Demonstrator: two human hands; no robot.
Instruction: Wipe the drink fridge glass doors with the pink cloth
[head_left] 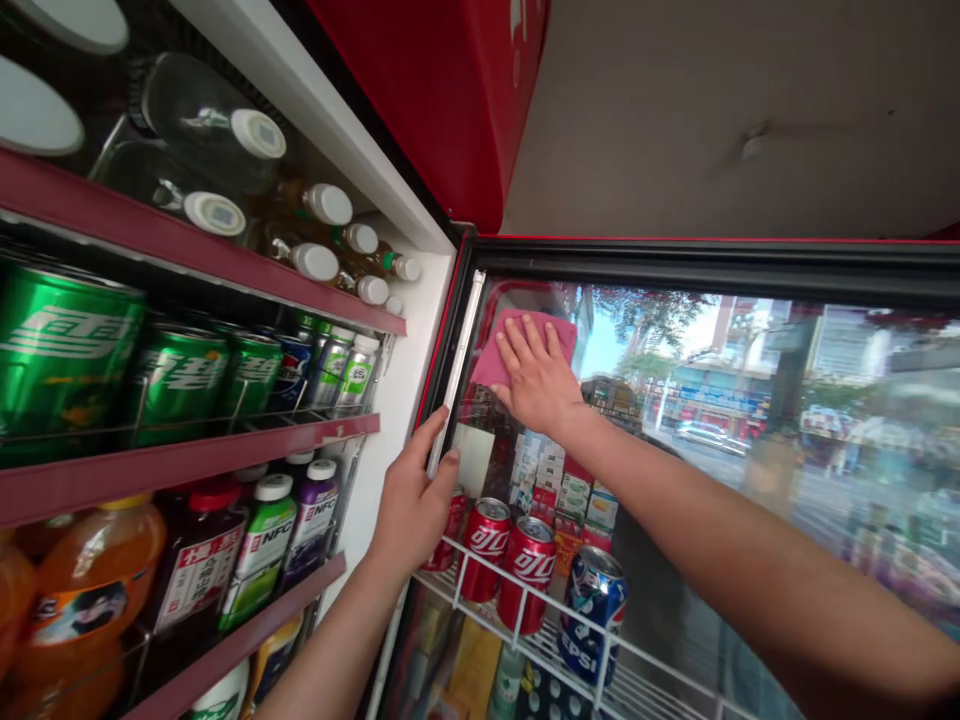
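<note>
My right hand (537,380) lies flat with spread fingers on a pink cloth (489,362), pressing it against the upper corner of the glass door (637,400) near its hinge side. My left hand (415,495) touches the black door frame by the white strip (466,325). Its index finger is stretched out and its thumb is apart; the other fingers are mostly hidden. Below my right arm, red cola cans (525,575) and a blue Pepsi can (592,610) stand behind a white wire rack (559,602) on the door.
To the left is the open fridge, its shelves edged in dark red (187,465). Green cans (180,370), juice bottles (259,550) and white-capped bottles (214,125) fill them. A red header panel (442,90) juts out above. Street and goods show in the glass.
</note>
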